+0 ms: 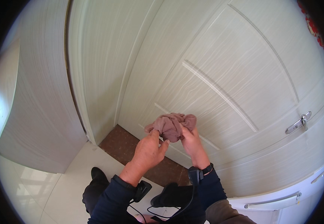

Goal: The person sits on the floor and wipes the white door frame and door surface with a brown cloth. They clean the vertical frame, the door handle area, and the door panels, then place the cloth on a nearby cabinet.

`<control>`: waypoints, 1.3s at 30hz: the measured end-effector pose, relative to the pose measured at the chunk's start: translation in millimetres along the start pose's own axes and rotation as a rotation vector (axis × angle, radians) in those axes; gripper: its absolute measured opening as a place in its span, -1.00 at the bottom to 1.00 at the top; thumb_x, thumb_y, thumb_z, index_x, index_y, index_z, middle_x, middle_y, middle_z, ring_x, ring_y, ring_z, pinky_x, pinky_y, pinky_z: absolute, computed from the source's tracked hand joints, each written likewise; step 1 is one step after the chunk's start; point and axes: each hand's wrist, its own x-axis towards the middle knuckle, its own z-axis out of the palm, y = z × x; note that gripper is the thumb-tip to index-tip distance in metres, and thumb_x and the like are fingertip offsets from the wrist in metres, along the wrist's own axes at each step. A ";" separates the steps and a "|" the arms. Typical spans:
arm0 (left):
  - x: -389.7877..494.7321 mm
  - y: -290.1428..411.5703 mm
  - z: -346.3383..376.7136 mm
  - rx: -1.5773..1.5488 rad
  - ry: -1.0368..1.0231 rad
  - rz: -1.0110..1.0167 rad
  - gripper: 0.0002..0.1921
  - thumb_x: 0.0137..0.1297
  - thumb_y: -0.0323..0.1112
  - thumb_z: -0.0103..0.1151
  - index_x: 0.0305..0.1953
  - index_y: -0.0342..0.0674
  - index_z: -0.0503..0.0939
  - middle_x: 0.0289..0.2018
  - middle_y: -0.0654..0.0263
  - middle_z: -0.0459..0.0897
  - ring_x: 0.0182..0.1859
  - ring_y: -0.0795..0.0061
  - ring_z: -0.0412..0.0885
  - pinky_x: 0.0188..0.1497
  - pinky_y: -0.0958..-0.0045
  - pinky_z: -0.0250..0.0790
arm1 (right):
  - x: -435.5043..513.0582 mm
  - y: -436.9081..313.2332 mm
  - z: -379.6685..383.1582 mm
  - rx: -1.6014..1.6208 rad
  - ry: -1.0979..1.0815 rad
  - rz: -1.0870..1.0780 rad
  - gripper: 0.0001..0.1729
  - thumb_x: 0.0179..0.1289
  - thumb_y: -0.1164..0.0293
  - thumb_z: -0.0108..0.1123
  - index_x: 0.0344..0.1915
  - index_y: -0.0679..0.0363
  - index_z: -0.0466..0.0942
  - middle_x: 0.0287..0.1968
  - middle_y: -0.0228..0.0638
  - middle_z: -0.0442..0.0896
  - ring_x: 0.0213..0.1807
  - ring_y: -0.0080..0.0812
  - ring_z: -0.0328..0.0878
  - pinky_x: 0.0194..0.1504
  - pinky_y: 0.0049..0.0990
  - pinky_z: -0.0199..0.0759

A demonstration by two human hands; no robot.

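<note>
A crumpled pinkish-brown cloth (170, 127) is bunched up between my two hands, in front of a pale wood-grain door (223, 70). My left hand (149, 149) grips its near left side, with the index finger pressed into the folds and the thumb just below. On the right side, my right hand (190, 140) holds the cloth with its thumb on top; the other fingers are mostly hidden by fabric. Whether the cloth touches the door behind it, I cannot tell.
A metal lever handle (298, 123) is on the door's right side. A wood-grain cabinet panel (44, 98) stands at the left. Below lie a dark brown threshold (122, 144) and pale floor tiles (66, 193). Black cables (162, 215) hang from devices on both wrists.
</note>
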 end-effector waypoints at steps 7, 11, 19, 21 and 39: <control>4.6 -2.3 8.7 -0.209 0.059 -0.011 -0.64 0.46 -0.26 0.31 0.06 -0.42 0.49 -0.27 -0.15 0.76 -0.16 -0.24 0.77 -0.09 -0.08 0.57 | 1.1 -12.8 20.3 -0.459 0.180 -0.200 -0.16 0.46 0.28 0.39 0.54 0.38 0.20 0.36 0.00 0.53 0.39 -0.25 0.49 0.43 -0.23 0.36; 5.2 -0.7 18.0 -0.398 -0.005 -0.052 -0.64 0.47 -0.28 0.29 0.09 -0.42 0.48 -0.26 -0.17 0.76 -0.15 -0.26 0.76 -0.08 -0.06 0.56 | -4.5 -22.7 32.2 -0.477 0.258 -0.363 -0.11 0.36 0.30 0.47 0.54 0.33 0.23 0.35 0.06 0.53 0.38 -0.12 0.51 0.43 -0.18 0.37; 6.8 -2.2 17.7 -0.358 -0.109 -0.022 -0.62 0.54 -0.49 0.12 0.31 -0.44 0.43 0.11 -0.02 0.72 -0.05 0.25 0.82 0.02 0.25 0.62 | 3.8 -17.0 34.9 -0.773 0.082 -0.442 -0.31 0.24 0.56 0.43 0.38 0.28 0.47 0.31 -0.01 0.57 0.36 -0.02 0.56 0.41 -0.19 0.43; 5.1 1.1 18.7 -0.448 -0.103 0.023 -0.58 0.55 -0.46 0.14 0.34 -0.43 0.43 0.10 0.01 0.74 -0.06 0.25 0.82 0.01 0.26 0.62 | 18.5 -22.4 31.1 -0.827 0.091 -0.476 -0.36 0.22 0.64 0.39 0.34 0.29 0.51 0.27 -0.08 0.60 0.35 -0.12 0.57 0.39 -0.24 0.44; 6.1 5.2 9.9 -0.263 0.005 -0.096 -0.66 0.45 -0.30 0.27 0.15 -0.31 0.66 -0.10 0.11 0.84 -0.14 0.08 0.83 -0.01 0.11 0.62 | 120.7 17.0 17.4 -1.587 -0.136 -0.649 -0.48 0.19 0.58 0.33 0.20 0.16 0.59 0.20 -0.03 0.56 0.24 0.13 0.57 0.19 -0.08 0.59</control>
